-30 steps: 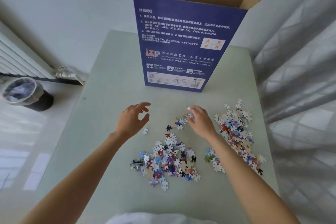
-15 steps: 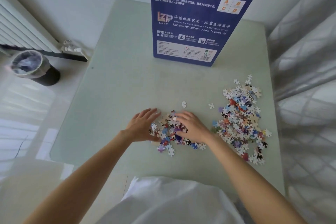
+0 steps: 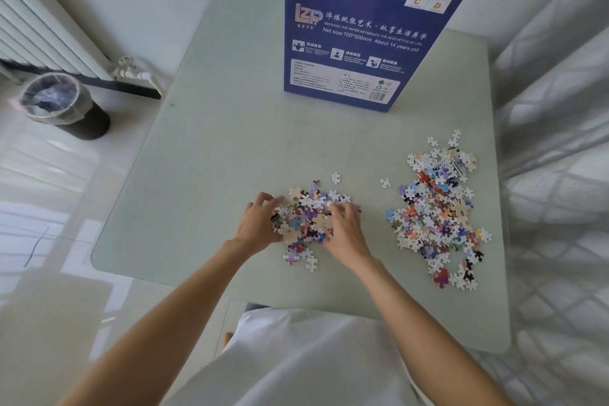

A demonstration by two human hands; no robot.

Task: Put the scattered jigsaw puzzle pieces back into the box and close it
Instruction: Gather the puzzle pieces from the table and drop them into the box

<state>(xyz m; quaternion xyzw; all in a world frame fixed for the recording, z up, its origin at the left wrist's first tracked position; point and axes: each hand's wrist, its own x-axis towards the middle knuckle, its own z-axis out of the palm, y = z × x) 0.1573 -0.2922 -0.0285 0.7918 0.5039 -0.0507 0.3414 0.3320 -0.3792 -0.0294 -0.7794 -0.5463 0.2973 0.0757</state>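
Observation:
A tall blue puzzle box (image 3: 356, 26) stands upright at the back of the pale green table (image 3: 204, 158); its top is out of frame. A heap of jigsaw pieces (image 3: 313, 214) lies in front of me, squeezed between my hands. My left hand (image 3: 258, 224) cups the heap's left side with curled fingers. My right hand (image 3: 346, 234) presses in from the right, fingers bent over the pieces. A second, larger spread of pieces (image 3: 435, 208) lies to the right. Two single pieces (image 3: 335, 177) sit just beyond the heap.
A black bin with a plastic liner (image 3: 62, 105) stands on the floor at left, beside a white radiator (image 3: 36, 30). A sheer curtain (image 3: 560, 142) hangs along the table's right edge. My white shirt (image 3: 296, 359) fills the bottom.
Both hands came down and swept the loose middle pieces together into one tight heap between them. The camera tilted down, so the box top left the frame.

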